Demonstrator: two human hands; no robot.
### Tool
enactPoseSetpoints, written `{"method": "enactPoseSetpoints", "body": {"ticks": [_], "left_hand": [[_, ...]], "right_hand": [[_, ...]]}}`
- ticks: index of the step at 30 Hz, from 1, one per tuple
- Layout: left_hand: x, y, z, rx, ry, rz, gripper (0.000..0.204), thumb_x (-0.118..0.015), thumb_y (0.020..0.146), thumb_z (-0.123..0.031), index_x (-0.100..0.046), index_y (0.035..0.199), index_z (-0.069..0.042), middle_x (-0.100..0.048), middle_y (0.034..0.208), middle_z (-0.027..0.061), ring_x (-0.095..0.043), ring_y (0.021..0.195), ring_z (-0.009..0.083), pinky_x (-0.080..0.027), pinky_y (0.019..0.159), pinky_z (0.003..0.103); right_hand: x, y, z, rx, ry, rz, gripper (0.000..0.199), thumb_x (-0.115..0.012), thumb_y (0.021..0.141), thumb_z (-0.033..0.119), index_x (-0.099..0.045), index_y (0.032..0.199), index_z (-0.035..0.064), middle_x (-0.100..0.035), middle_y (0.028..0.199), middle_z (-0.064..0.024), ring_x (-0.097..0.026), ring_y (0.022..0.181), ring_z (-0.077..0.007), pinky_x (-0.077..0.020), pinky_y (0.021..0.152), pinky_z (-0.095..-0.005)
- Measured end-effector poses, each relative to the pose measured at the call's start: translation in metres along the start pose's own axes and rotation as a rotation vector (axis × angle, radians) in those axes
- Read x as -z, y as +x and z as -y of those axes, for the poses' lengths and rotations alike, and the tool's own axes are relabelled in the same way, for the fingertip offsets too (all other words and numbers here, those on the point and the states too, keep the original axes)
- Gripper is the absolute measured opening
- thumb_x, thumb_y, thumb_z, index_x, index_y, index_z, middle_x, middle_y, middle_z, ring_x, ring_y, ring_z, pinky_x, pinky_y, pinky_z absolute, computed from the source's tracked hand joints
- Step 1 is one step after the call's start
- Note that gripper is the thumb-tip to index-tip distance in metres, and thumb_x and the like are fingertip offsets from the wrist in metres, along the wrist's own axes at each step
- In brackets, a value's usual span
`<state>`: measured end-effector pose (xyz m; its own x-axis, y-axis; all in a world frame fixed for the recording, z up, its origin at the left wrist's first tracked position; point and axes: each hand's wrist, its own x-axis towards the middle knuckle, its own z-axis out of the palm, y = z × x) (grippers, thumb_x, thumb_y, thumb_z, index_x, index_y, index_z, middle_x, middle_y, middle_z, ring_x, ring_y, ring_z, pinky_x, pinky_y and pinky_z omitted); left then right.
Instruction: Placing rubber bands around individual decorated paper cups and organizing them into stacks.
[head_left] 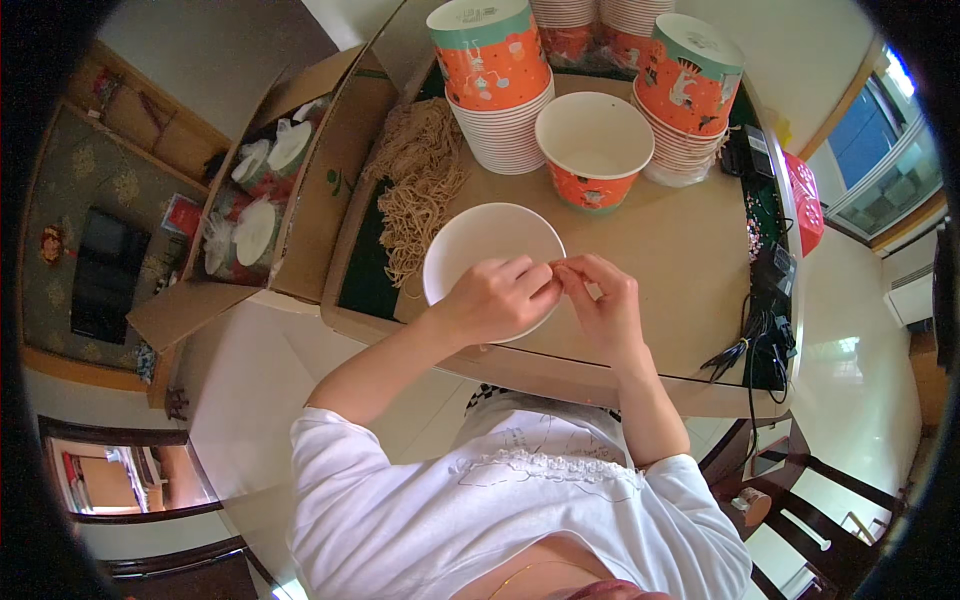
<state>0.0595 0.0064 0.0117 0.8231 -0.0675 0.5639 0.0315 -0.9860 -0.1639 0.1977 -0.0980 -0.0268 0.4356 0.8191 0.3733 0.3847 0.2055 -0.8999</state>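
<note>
Both hands meet in front of me at the table's near side. My left hand [505, 300] is closed, its fingers curled over the near right part of a white paper bucket [475, 235], whose open mouth faces up toward me. Beside it, my right hand [605, 300] pinches with thumb and forefinger against the left fingertips. Whatever lies between the fingertips is too small to make out. Behind stands a second paper bucket [595, 140], orange outside and white inside, untouched. A heap of beige strings [425, 185] lies left of the buckets.
Tall stacks of orange paper buckets, one at left [495, 95] and one at right [690, 85], stand at the table's back. An open cardboard box [325, 190] with bagged buckets adjoins the left side. Black cables [755, 335] and adapters line the right edge.
</note>
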Motion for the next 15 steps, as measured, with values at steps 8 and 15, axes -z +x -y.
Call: {"method": "enactPoseSetpoints", "body": {"ticks": [8,15], "left_hand": [[-0.008,-0.006,0.001,0.031,0.015,0.065,0.008,-0.069,0.073,-0.013,-0.062,0.072,-0.009,-0.049,0.071,0.0013,-0.055,0.061,0.0164,-0.048,0.05,0.03],[0.003,-0.008,-0.006,0.396,-0.368,0.144,0.006,-0.068,0.076,-0.013,-0.064,0.079,-0.011,-0.052,0.076,0.0025,-0.06,0.067,0.0177,-0.048,0.051,0.032]], "right_hand": [[0.001,0.0,0.001,-0.111,0.082,0.03,0.011,-0.064,0.087,0.007,-0.067,0.094,-0.0006,-0.069,0.088,-0.0144,-0.067,0.075,-0.0226,-0.0517,0.069,-0.0307],[0.003,0.0,0.002,-0.15,0.135,0.06,0.012,-0.062,0.09,0.006,-0.066,0.097,-0.0025,-0.07,0.087,-0.0111,-0.065,0.077,-0.0141,-0.0511,0.07,-0.0277]]}}
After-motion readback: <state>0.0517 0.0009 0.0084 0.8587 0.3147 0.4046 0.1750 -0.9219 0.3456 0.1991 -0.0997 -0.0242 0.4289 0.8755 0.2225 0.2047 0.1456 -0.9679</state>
